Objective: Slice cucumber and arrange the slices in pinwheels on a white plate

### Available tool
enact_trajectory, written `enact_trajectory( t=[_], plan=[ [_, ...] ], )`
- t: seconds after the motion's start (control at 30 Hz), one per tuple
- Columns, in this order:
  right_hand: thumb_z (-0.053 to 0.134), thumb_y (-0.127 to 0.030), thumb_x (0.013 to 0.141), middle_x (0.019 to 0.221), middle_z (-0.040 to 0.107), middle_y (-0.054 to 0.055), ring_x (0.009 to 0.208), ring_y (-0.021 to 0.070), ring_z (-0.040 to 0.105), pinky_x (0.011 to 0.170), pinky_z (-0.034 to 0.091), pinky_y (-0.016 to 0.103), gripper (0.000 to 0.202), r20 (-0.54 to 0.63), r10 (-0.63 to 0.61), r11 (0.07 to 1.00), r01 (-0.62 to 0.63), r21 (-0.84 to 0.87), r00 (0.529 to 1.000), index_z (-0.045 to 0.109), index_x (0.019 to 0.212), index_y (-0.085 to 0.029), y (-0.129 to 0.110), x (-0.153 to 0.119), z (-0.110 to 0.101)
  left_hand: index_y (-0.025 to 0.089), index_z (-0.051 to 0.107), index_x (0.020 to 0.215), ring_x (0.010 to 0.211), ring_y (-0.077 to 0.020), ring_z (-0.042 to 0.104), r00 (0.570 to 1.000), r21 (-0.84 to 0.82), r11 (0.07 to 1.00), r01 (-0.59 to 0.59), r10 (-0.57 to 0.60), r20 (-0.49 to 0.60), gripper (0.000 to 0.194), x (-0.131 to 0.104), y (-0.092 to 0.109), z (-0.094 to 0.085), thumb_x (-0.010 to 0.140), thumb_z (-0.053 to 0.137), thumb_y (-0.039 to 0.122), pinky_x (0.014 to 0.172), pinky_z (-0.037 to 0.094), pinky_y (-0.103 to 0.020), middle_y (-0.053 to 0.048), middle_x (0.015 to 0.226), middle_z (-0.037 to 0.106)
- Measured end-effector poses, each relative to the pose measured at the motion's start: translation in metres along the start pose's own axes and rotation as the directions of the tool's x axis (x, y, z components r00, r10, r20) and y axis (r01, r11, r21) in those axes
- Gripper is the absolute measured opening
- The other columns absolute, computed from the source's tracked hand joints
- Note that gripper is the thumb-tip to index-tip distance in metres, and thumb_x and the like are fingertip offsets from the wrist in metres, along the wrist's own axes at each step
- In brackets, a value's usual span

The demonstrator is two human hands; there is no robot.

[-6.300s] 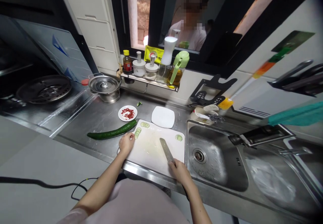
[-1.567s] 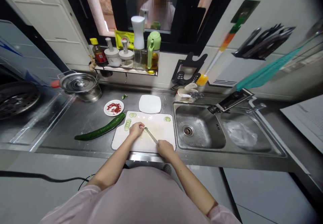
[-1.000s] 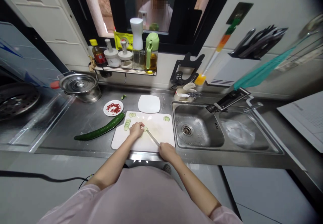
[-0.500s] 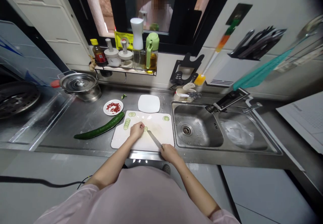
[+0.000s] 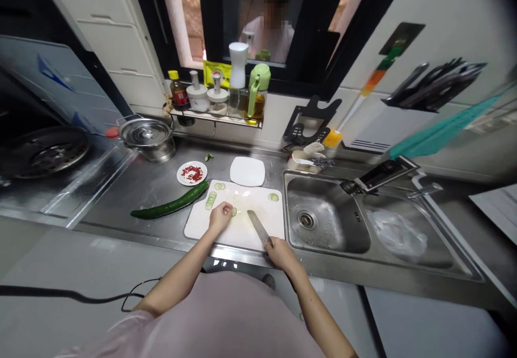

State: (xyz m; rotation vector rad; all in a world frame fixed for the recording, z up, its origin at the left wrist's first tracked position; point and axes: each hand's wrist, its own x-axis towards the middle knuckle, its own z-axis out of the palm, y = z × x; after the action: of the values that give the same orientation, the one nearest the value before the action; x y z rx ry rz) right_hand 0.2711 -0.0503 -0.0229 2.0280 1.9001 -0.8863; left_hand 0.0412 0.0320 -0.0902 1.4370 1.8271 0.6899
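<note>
Pale-green round cucumber slice lies on the white flat cutting board, right at the fingertips of the bare left hand; from my feed I cannot tell whether they pinch it. The bare right hand is wrapped round the handle of the grey metal knife, its blade slanting over the board, so I see the two hands apart. My main worry is those fingertips: were the blade to swing left while they sit so near the slice, it could nick them. Glossy patches suggest a wet board, where a thin slice could skid. I would also mind the overlapping column of pale-green cucumber slices beside the left hand, which a careless sweep could scatter, and the long dark-green whole cucumber on the grey steel worktop, which could roll if bumped.
</note>
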Motion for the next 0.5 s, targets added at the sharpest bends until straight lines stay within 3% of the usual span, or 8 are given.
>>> enact_trajectory(
  t=[0.27,0.5],
  plan=[
    [0.039,-0.034,0.093,0.106,0.07,0.014,0.098,0.0228,0.064,0.071,0.038,0.025,0.035,0.031,-0.042,0.999,0.041,0.034,0.999,0.066,0.105,-0.016,-0.005,0.01,0.003,0.023,0.067,0.094,0.07,-0.0115,0.058,0.964,0.031,0.993,0.116,-0.105,-0.243,0.017,-0.008,-0.032,-0.037,0.082,0.055,0.022,0.071,0.039,-0.023,0.003,0.085,0.071],
    [0.038,-0.034,0.094,0.106,0.07,0.015,0.101,0.0235,0.064,0.073,0.039,0.026,0.037,0.025,-0.078,0.997,0.078,-0.003,0.997,0.067,0.105,-0.014,-0.009,0.017,0.003,0.025,0.066,0.098,0.086,-0.0168,0.062,0.929,0.06,0.968,0.244,-0.215,-0.301,0.019,-0.007,-0.042,-0.054,0.083,0.055,0.02,0.082,0.035,-0.029,0.001,0.09,0.072]
  ],
)
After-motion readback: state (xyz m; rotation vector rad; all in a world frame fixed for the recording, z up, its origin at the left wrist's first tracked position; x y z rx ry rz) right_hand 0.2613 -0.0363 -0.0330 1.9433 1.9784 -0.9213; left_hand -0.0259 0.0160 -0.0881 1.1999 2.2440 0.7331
